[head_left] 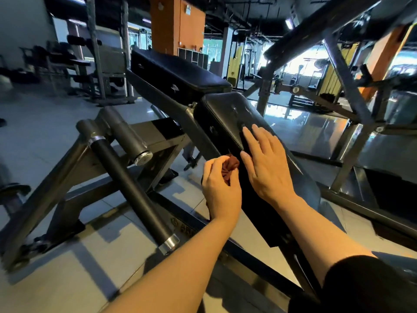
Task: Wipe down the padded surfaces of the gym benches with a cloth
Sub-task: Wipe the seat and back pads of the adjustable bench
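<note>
A black padded bench pad slopes down toward me in the middle of the head view. My left hand grips a bunched reddish-brown cloth against the pad's left side edge. My right hand lies flat on the pad's top with its fingers straight and spread. A second black pad sits higher and farther back on the same machine.
Grey steel frame tubes and a black weight peg stand left of the pad. A slanted frame beam crosses at upper right. Glossy tiled floor lies all around, with other gym machines and an orange column behind.
</note>
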A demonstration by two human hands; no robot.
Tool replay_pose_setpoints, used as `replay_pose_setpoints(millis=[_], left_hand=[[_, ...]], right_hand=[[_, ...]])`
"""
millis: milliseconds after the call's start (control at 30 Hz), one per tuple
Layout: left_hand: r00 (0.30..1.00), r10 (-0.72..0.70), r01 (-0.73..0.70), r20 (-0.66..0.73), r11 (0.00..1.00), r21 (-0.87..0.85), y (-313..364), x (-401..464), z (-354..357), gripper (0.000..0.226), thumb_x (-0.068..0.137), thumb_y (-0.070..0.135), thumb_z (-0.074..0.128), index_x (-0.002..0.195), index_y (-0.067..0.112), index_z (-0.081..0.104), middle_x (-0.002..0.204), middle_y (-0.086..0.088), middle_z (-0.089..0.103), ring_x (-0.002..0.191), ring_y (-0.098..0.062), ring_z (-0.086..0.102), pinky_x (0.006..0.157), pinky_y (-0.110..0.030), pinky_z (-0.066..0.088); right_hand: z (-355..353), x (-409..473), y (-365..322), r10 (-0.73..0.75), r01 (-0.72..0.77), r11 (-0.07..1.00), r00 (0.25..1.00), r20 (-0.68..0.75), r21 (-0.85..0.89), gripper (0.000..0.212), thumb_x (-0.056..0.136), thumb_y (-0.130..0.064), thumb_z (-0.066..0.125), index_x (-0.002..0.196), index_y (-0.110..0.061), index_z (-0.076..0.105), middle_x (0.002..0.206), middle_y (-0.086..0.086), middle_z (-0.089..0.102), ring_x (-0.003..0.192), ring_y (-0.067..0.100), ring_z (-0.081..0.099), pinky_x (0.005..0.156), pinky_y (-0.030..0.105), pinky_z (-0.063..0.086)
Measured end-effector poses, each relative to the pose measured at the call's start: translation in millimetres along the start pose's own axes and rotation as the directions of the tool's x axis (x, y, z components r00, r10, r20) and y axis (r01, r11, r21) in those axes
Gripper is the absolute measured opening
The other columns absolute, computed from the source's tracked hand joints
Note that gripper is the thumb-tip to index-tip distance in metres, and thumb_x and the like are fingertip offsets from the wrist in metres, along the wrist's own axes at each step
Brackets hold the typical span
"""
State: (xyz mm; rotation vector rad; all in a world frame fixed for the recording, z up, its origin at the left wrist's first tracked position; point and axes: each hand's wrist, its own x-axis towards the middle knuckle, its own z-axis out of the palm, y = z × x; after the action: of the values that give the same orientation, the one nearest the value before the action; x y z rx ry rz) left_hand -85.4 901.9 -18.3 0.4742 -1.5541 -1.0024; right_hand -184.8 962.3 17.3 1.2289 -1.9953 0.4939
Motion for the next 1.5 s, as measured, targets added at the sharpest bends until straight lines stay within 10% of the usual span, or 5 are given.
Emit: replay_pose_setpoints(millis=[333, 800, 967, 1133, 1500], left_hand=[[0.987, -0.036, 0.031, -0.159, 0.999, -0.032, -5.0, 16.9, 10.1, 0.023, 0.084, -0.002, 0.063, 0.100, 0.014, 0.066, 0.107, 0.004, 0.056, 0.099, -0.010, 0.058, 0.084, -0.017, 0.049], [0.985, 0.071, -0.080, 0.155, 0.995, 0.053, -0.6, 13.0, -13.4, 0.018, 0.083, 0.001, 0.066, 0.097, 0.012, 0.065, 0.102, 0.003, 0.056, 0.090, -0.007, 0.058, 0.078, -0.013, 0.047], [0.996, -0.012, 0.012, -0.084, 1.000, -0.006, 18.8, 46.2, -0.9, 0.013, 0.086, 0.003, 0.064, 0.096, 0.010, 0.064, 0.104, 0.000, 0.056, 0.092, -0.003, 0.054, 0.083, -0.007, 0.042], [0.991, 0.023, -0.031, 0.135, 0.998, 0.058, 5.0, 15.2, -14.1, 0.013, 0.087, 0.006, 0.063, 0.097, 0.014, 0.064, 0.103, 0.004, 0.055, 0.092, -0.007, 0.056, 0.080, -0.018, 0.047], [0.996, -0.038, 0.031, 0.075, 0.996, 0.088, -9.0, 55.6, -30.3, 0.020, 0.084, 0.001, 0.067, 0.094, 0.018, 0.063, 0.102, 0.008, 0.050, 0.086, 0.001, 0.051, 0.076, -0.002, 0.039]], right_hand=[[1.9, -7.0, 1.4, -0.039, 0.038, 0.999, 0.999, -0.016, -0.011, 0.048, 0.102, -0.035, 0.031, 0.147, -0.020, 0.038, 0.147, 0.005, 0.046, 0.138, 0.024, 0.037, 0.116, 0.044, 0.024], [-0.9, -5.8, 0.2, -0.026, 0.026, 1.000, 0.998, -0.052, 0.013, 0.045, 0.102, -0.031, 0.037, 0.144, -0.018, 0.044, 0.143, 0.006, 0.051, 0.131, 0.027, 0.044, 0.112, 0.045, 0.030], [-3.4, -5.5, -3.2, -0.014, 0.014, 1.000, 0.999, -0.042, 0.010, 0.045, 0.102, -0.031, 0.036, 0.144, -0.019, 0.044, 0.142, 0.005, 0.051, 0.130, 0.026, 0.044, 0.111, 0.043, 0.029], [-6.4, -5.9, -4.9, -0.015, 0.015, 1.000, 0.999, -0.029, -0.003, 0.046, 0.101, -0.032, 0.036, 0.144, -0.018, 0.045, 0.142, 0.006, 0.052, 0.130, 0.026, 0.044, 0.111, 0.044, 0.029], [-2.4, 49.9, -30.5, -0.011, 0.017, 0.999, 0.984, -0.176, 0.033, 0.036, 0.094, -0.020, 0.042, 0.121, -0.008, 0.063, 0.124, 0.010, 0.061, 0.116, 0.030, 0.050, 0.098, 0.040, 0.033]])
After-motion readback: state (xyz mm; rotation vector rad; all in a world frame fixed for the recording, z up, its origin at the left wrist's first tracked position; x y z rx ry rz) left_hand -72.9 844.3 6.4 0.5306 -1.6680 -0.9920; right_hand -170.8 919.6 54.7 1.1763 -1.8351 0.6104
